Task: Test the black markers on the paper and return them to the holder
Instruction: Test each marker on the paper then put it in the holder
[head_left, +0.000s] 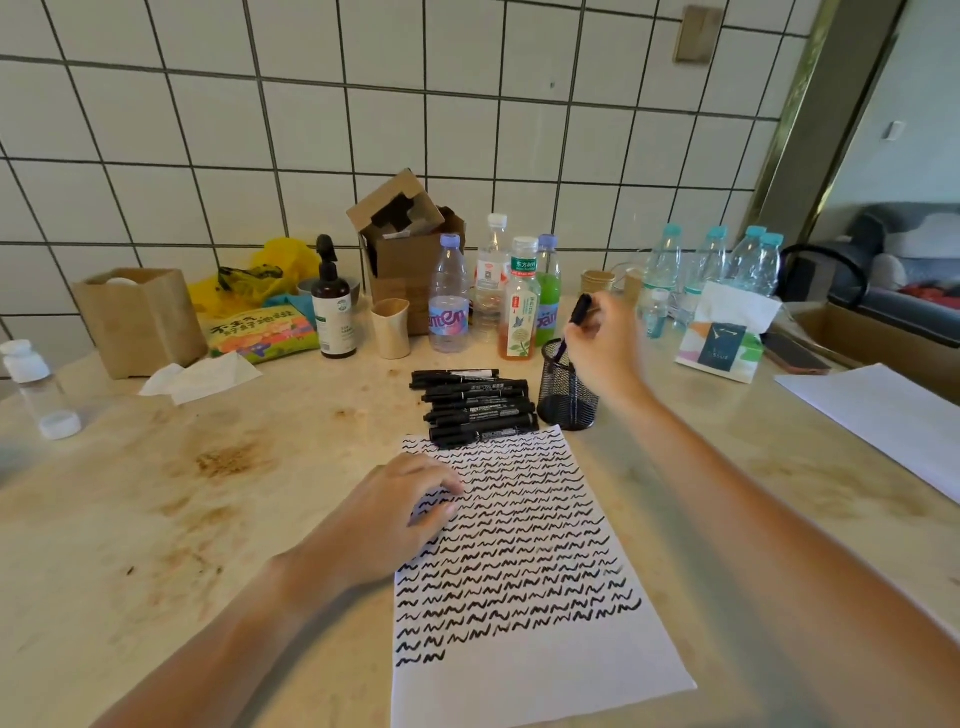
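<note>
One marker (577, 317): right hand (605, 348) pinches it upright, lowering into holder (566, 389), centre frame.
Left hand (395, 512): flat, fingers relaxed, steadying paper (519, 571).

A single head-worn wide-angle view looks forward and down from above the near edge of the surface (156, 467), facing a tiled wall (208, 130) on the far side; both forearms reach in from the near corners.
</note>
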